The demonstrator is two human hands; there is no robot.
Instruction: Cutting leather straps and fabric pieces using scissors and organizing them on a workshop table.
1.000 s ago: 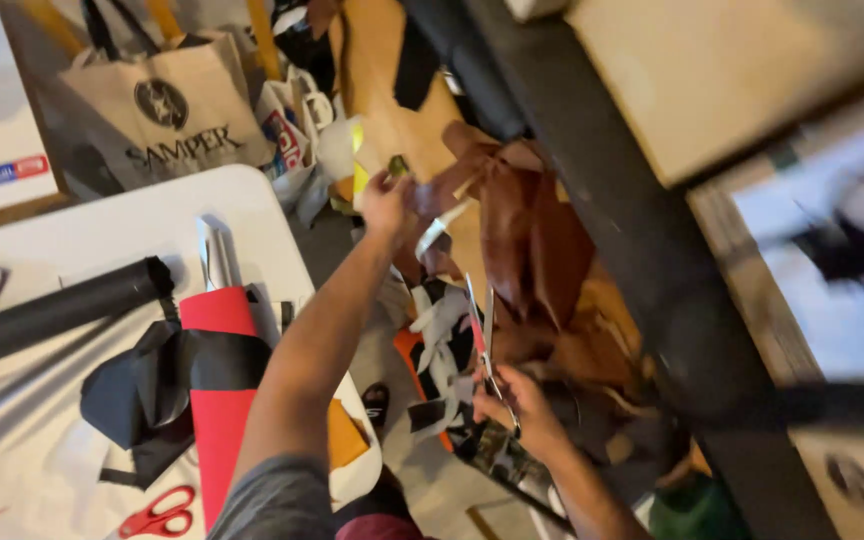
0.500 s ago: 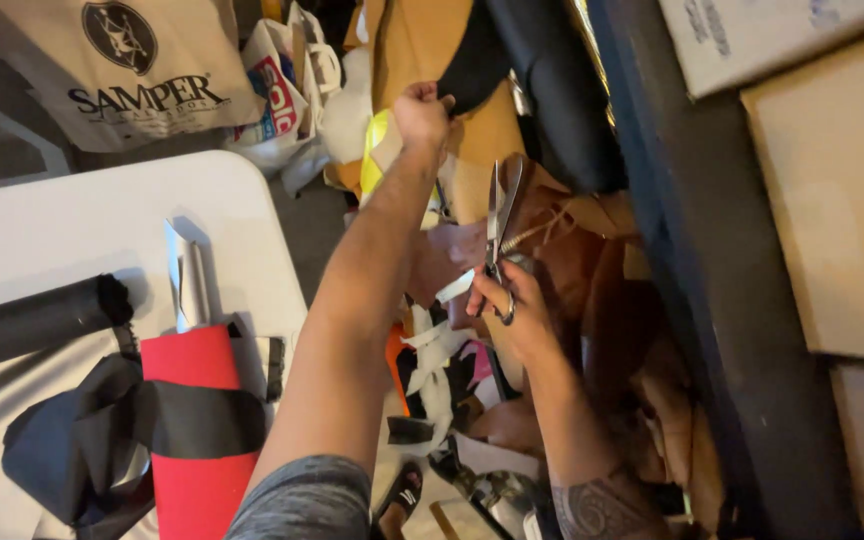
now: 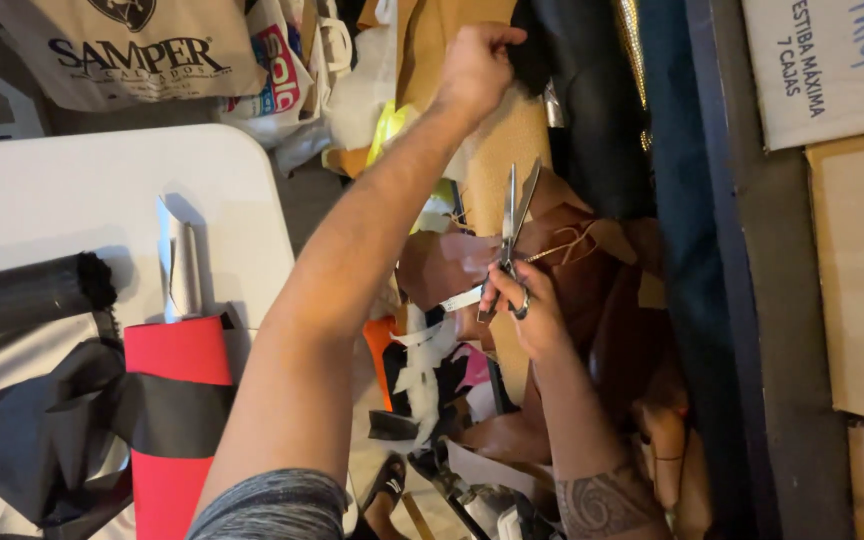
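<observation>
My left hand (image 3: 474, 66) reaches far forward and is shut on the edge of a tan leather sheet (image 3: 500, 140) that stands among rolled materials. My right hand (image 3: 527, 305) grips a pair of metal scissors (image 3: 512, 225), blades slightly apart and pointing up toward the tan sheet. Brown leather pieces (image 3: 592, 270) lie piled under and around the scissors. Below my right forearm lie mixed scraps in white, black, pink and orange (image 3: 432, 375).
A white table (image 3: 102, 190) on the left carries a red roll (image 3: 174, 420), a silver roll (image 3: 180, 262), a black roll (image 3: 22, 295) and black fabric (image 3: 42, 430). Bags (image 3: 142, 50) stand behind it. A dark shelf frame (image 3: 742, 280) and cardboard boxes (image 3: 862, 270) fill the right.
My left hand has reached further up and taken the tan sheet's edge. My right hand has brought the scissors up, blades toward that sheet. The camera moved in closer.
</observation>
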